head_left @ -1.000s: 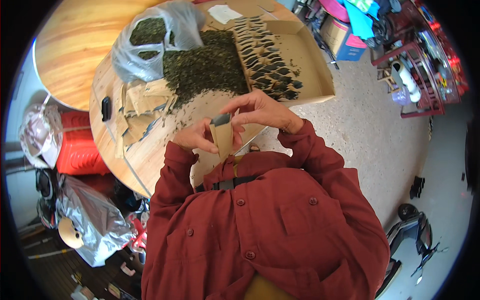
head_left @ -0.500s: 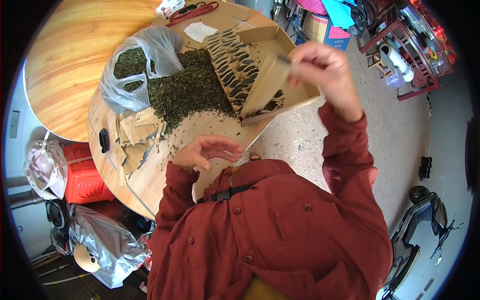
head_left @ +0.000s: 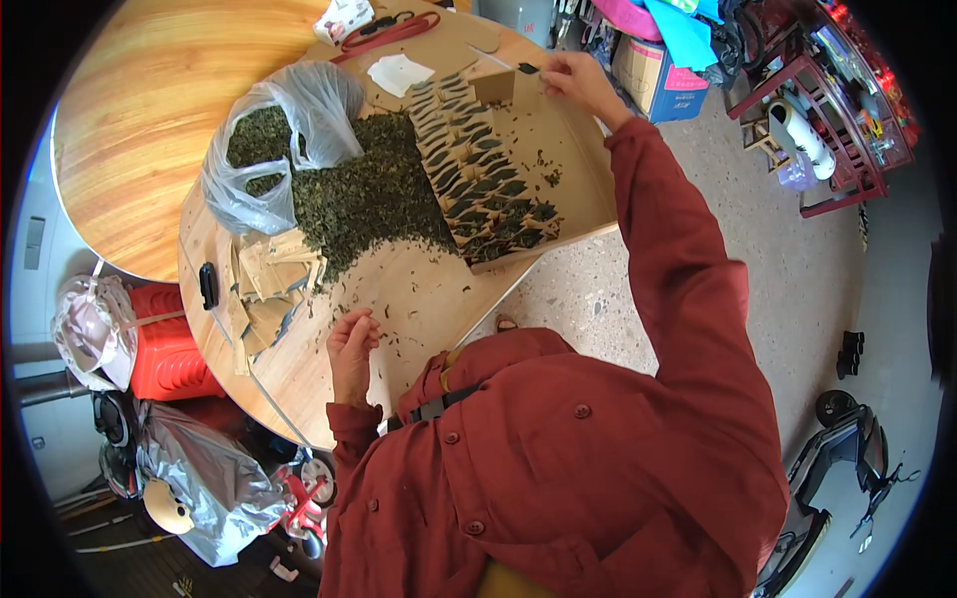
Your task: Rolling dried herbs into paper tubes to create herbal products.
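Note:
My right hand (head_left: 578,84) reaches over the far right end of a shallow cardboard box (head_left: 590,169), its fingers pinched at the dark mouth of a brown paper pouch (head_left: 495,88); how much of the pouch it grips is hard to make out. Rows of small open paper pouches (head_left: 477,159) with dark contents stand along the box's left part. Left of the box spreads a heap of dried dark green leaves (head_left: 384,184). My left hand (head_left: 351,341) hovers by the table's near edge with fingers curled together; anything inside them is hidden. Scattered leaf bits lie beside it.
A clear plastic bag (head_left: 324,120) of leaves sits behind the heap. Flat paper pouches (head_left: 269,284) and a black object (head_left: 208,285) lie on the left of the round table (head_left: 299,384). Red stools (head_left: 169,344) stand left; a scooter (head_left: 837,458) is parked right.
My right hand has moved away from me toward the box's far end, with the paper pouch. My left hand has drawn back toward me, and its spread fingers have curled in.

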Available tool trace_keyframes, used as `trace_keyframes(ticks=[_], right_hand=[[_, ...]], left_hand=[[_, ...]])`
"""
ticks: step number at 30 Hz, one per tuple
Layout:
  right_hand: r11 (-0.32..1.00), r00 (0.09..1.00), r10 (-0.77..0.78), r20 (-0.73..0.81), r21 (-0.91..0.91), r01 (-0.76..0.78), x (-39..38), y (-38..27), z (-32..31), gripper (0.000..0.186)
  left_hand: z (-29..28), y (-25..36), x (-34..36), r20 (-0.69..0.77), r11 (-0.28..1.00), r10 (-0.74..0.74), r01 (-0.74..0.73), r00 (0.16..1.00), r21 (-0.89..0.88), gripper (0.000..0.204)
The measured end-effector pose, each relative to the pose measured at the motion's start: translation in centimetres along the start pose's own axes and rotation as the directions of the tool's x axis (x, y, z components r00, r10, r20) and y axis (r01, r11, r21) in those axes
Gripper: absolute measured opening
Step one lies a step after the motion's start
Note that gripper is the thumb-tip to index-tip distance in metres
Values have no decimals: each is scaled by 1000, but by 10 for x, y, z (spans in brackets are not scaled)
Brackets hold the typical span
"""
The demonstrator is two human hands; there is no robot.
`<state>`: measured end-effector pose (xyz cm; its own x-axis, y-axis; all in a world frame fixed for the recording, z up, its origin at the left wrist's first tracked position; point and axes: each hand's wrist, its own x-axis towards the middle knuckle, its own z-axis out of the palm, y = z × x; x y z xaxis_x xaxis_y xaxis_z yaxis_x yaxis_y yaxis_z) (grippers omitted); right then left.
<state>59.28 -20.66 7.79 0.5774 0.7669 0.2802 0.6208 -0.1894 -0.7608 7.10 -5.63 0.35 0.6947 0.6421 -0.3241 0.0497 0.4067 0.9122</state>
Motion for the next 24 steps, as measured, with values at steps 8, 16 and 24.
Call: trace_keyframes(ticks=[8, 16, 24], right_hand=[[992, 997, 67, -44, 114, -61, 46, 34, 42, 8], [997, 998, 47, -52, 68, -43, 67, 47, 65, 9], [981, 991, 132, 15, 140, -133, 79, 48, 85, 8]], left_hand=[[4, -4, -17, -147, 1000, 20, -21, 989, -6, 17], [14, -5, -31, -216, 997, 25, -9, 976, 73, 19], [20, 0, -33, -250, 996, 25, -3, 968, 87, 18]])
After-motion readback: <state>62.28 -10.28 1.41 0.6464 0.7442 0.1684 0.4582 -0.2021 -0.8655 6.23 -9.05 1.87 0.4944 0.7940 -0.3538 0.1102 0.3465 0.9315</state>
